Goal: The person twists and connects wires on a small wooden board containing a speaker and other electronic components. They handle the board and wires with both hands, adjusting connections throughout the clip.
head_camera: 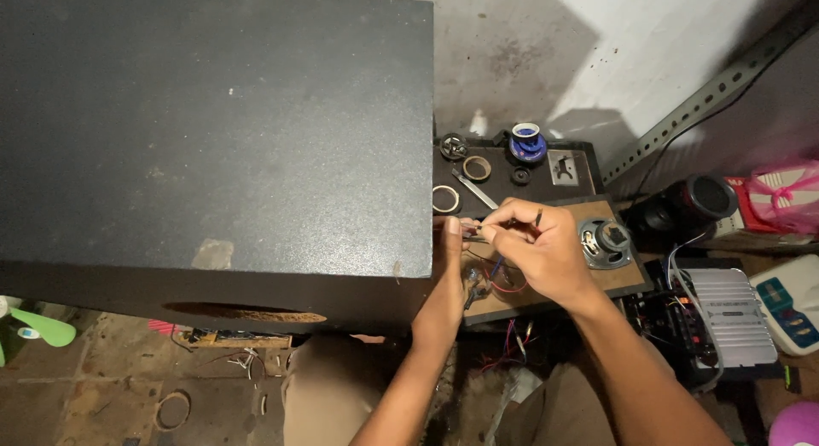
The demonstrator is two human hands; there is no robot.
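Note:
My left hand (450, 241) and my right hand (537, 245) meet just right of a big black speaker box (213, 130). Both pinch the ends of thin wires (474, 233) between thumb and fingertips, fingertips almost touching. Red and blue wires (503, 279) loop below the hands over a brown board (631, 279). A small round speaker (606, 243) lies on that board, right of my right hand. The wire ends themselves are mostly hidden by my fingers.
Behind the hands a dark tray (580, 186) holds tape rings (445, 198), a blue and white spool (526, 143) and a metal strip. A silver amplifier (734, 314) and a black cylinder speaker (695, 203) sit right. A slotted metal rail (708, 96) leans on the wall. Scraps litter the floor.

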